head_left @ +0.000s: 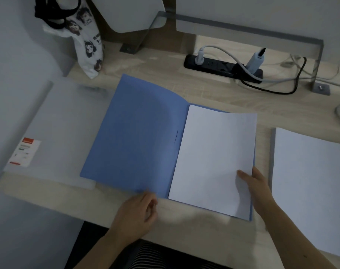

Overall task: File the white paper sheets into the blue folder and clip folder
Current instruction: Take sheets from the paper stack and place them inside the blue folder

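On a wooden desk [204,90], a blue folder [136,136] is lying open, white paper sheets [213,152], likely light and floppy, resting on its right half. The right hand [256,183] is pinching their lower-right edge, a sensible hold. The left hand [136,212] is sitting curled at the cover's edge, grip unclear.

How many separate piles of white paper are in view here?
2: the inner pile on the open blue folder's right half, held by the right hand; the loose pile on the desk at far right. Others may be hidden.

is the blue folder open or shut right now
Open: the blue folder lies spread on the desk, left cover folded out, white paper sheets lying on its right half, pinched by the right hand.
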